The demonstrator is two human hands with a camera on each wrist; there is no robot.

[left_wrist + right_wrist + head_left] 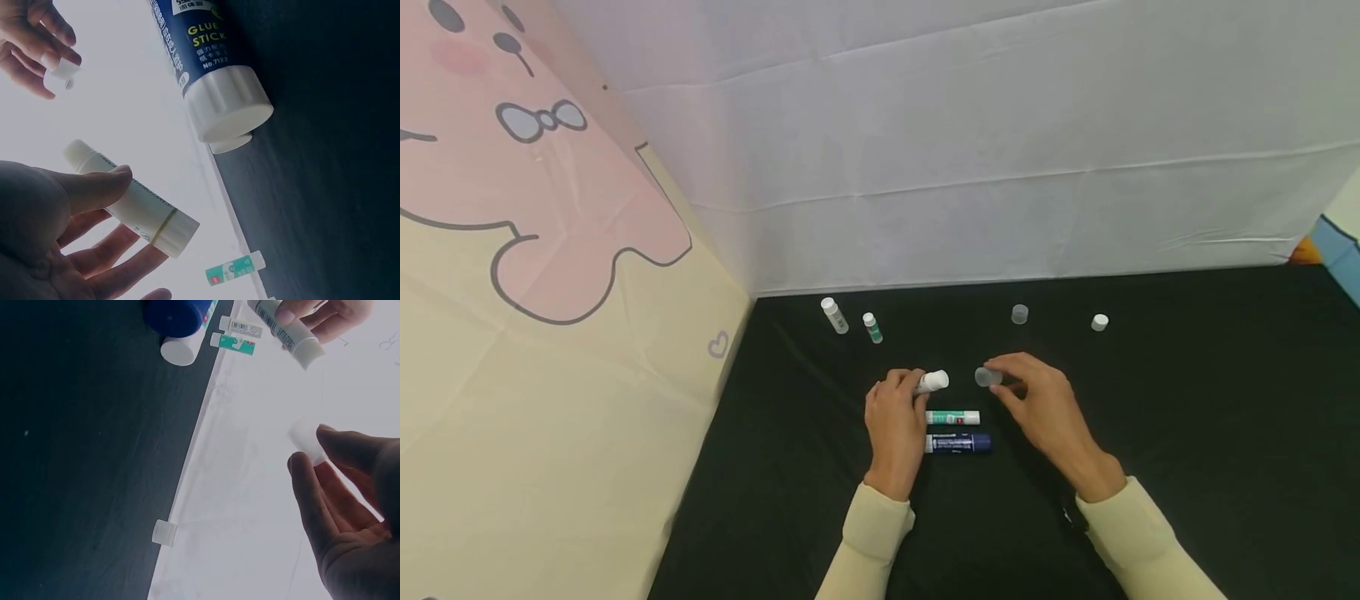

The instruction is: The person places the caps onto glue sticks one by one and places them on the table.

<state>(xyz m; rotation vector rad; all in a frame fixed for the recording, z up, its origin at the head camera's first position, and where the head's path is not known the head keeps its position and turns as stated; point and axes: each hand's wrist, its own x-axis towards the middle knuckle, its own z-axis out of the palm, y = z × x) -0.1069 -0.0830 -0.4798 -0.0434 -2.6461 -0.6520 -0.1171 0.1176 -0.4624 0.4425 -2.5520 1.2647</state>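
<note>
My left hand [897,429] grips a white glue stick [932,382] between thumb and fingers, its bare pale end toward the right. In the left wrist view this glue stick [139,201] shows a pale end with no cap on it. A translucent cap [986,377] is pinched between the thumb and fingers of my right hand [1045,417], a short gap from that end. Just beside my left hand, a green-and-white glue stick [953,417] and a dark blue glue stick [961,443] lie side by side, their left ends hidden by the hand.
Farther back on the black cloth [1210,400] are a small white glue stick [835,317] and a small green one [873,328]. A second translucent cap [1019,314] and a white cap [1100,322] stand at the back right. A pale cloth wall [1000,150] rises behind.
</note>
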